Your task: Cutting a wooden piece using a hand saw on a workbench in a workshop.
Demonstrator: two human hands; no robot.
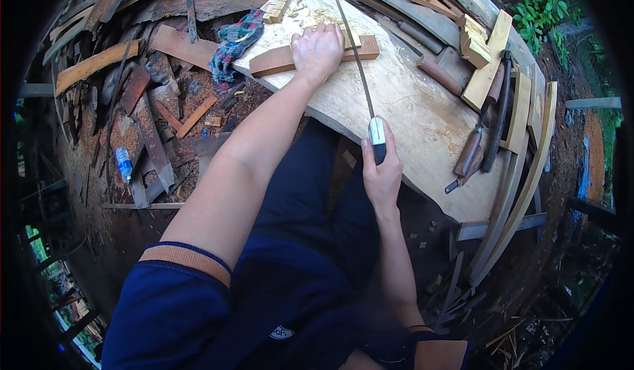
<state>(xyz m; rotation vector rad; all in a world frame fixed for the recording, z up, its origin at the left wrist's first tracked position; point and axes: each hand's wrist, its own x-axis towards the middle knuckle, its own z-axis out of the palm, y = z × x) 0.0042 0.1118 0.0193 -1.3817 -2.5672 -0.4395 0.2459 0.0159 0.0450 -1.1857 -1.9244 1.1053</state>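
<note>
My left hand (318, 52) bears down with curled fingers on a brown wooden bar (272, 61) and a small pale wood piece (352, 39) lying on it. The bar lies across a thick pale wooden bench slab (416, 116). In my right hand (383, 178) is a handsaw (377, 132), its white and dark handle wrapped by the fingers. The long thin saw blade points away from me and crosses over the bar just right of my left hand. Whether its teeth touch the wood I cannot tell.
A blue and red cloth (236, 45) hangs at the slab's left edge, near a notched pale strip (281, 1). Wooden-handled tools (470, 151), offcuts (487, 60) and long curved strips (538, 165) line the right side. Scrap boards (96, 66) and a plastic bottle (123, 164) lie left.
</note>
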